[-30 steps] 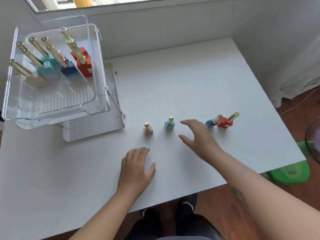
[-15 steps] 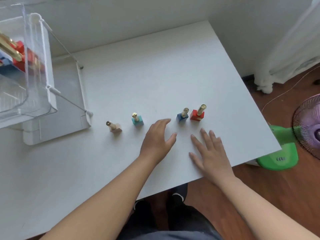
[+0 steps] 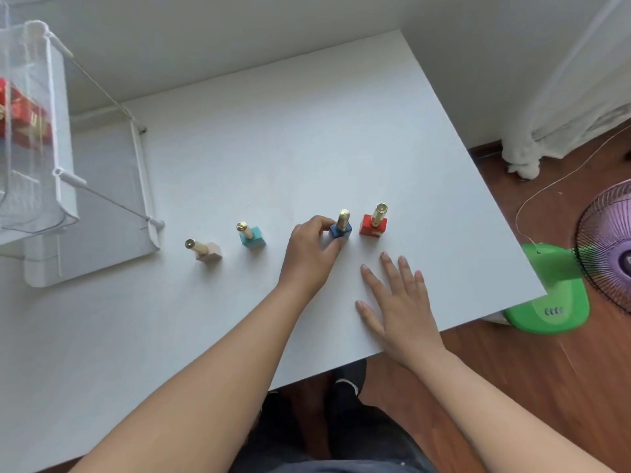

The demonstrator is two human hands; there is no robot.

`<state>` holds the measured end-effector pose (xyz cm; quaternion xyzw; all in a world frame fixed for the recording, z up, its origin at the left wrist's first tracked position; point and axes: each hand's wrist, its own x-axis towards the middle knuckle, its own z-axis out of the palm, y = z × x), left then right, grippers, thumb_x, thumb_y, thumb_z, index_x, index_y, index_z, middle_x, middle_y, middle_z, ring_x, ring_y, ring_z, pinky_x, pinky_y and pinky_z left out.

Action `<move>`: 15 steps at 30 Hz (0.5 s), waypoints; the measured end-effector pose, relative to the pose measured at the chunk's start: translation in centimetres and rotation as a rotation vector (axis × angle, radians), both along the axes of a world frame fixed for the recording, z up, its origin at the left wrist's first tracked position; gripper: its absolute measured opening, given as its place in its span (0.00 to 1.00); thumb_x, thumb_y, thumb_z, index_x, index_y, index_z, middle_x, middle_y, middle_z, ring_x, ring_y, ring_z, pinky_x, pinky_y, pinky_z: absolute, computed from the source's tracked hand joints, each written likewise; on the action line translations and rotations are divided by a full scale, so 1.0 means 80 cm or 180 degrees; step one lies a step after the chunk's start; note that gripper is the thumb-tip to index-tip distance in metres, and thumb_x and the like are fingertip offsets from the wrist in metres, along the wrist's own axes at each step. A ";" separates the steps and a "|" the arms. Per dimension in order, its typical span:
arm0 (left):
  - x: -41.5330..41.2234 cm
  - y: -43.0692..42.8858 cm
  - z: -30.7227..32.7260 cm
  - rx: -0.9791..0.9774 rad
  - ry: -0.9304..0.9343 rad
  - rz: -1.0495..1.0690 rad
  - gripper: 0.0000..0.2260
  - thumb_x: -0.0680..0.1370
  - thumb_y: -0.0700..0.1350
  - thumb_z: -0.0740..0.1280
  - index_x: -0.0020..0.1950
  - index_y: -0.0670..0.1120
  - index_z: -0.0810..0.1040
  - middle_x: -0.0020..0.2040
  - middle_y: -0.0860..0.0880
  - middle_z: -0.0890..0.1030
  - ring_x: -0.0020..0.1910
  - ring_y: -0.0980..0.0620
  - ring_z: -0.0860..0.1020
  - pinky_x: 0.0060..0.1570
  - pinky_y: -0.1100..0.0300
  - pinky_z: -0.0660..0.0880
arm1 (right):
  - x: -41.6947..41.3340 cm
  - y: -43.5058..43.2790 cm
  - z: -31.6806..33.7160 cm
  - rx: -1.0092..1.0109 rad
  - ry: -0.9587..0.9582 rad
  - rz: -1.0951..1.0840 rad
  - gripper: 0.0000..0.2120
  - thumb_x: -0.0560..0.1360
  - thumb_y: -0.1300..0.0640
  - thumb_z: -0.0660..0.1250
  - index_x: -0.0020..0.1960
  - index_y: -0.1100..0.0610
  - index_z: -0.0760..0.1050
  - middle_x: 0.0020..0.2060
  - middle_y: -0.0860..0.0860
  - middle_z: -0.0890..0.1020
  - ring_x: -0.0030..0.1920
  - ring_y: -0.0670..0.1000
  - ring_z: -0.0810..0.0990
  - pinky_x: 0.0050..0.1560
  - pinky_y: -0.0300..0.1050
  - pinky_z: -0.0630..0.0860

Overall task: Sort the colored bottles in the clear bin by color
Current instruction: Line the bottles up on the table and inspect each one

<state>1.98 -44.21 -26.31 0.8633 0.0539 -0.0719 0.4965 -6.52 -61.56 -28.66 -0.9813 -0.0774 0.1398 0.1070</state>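
Blue bottle (image 3: 340,229): upright, gold cap up; left hand (image 3: 309,254) pinching its base. Right hand (image 3: 397,303): flat, released, on tabletop (image 3: 273,138).

No text, number or brand could be read anywhere. The red bottles (image 3: 20,114) behind the wall of the clear bin (image 3: 51,107) carried small gold marks, too blurred to make out. The green fan base (image 3: 549,308) had a row of small pale buttons with no legible signs. The bottles on the table (image 3: 273,131) showed no labels.
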 end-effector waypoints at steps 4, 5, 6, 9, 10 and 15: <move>-0.009 0.019 0.022 -0.0321 0.0056 0.0006 0.05 0.74 0.50 0.71 0.47 0.58 0.77 0.48 0.59 0.81 0.49 0.63 0.78 0.46 0.72 0.71 | 0.017 0.013 0.041 0.1230 -0.0491 -0.0301 0.16 0.76 0.49 0.66 0.61 0.55 0.77 0.61 0.52 0.77 0.64 0.52 0.72 0.62 0.50 0.74; -0.012 0.025 0.029 -0.0369 0.0046 -0.0011 0.06 0.74 0.50 0.72 0.46 0.58 0.77 0.48 0.59 0.82 0.48 0.64 0.78 0.47 0.73 0.72 | 0.025 0.019 0.056 0.1606 -0.0501 -0.0448 0.14 0.76 0.50 0.66 0.59 0.55 0.78 0.56 0.49 0.78 0.58 0.48 0.75 0.56 0.45 0.77; -0.015 0.031 0.036 -0.0425 0.0051 -0.0019 0.05 0.73 0.50 0.73 0.46 0.58 0.78 0.47 0.59 0.82 0.48 0.64 0.79 0.47 0.73 0.73 | 0.035 0.027 0.073 0.1938 -0.0502 -0.0603 0.13 0.76 0.50 0.66 0.58 0.54 0.78 0.53 0.46 0.78 0.53 0.44 0.77 0.51 0.39 0.78; -0.023 0.054 0.058 -0.0704 0.0169 -0.0073 0.06 0.71 0.50 0.74 0.46 0.55 0.81 0.45 0.59 0.84 0.47 0.63 0.81 0.49 0.70 0.76 | 0.068 0.052 0.124 0.2602 -0.0515 -0.0925 0.12 0.76 0.48 0.67 0.58 0.47 0.76 0.50 0.41 0.79 0.49 0.39 0.78 0.45 0.28 0.73; -0.025 0.062 0.064 -0.0782 0.0215 -0.0119 0.07 0.71 0.51 0.74 0.47 0.55 0.81 0.45 0.59 0.84 0.47 0.62 0.82 0.49 0.68 0.77 | 0.078 0.059 0.139 0.2723 -0.0433 -0.0938 0.13 0.75 0.48 0.67 0.59 0.45 0.75 0.51 0.40 0.79 0.49 0.38 0.78 0.46 0.27 0.73; -0.036 0.095 0.091 -0.0951 0.0369 -0.0319 0.07 0.71 0.46 0.74 0.47 0.53 0.82 0.44 0.52 0.85 0.46 0.55 0.83 0.48 0.63 0.80 | 0.101 0.086 0.181 0.3039 0.0424 -0.0650 0.15 0.76 0.52 0.67 0.63 0.44 0.75 0.53 0.42 0.82 0.53 0.40 0.80 0.57 0.42 0.76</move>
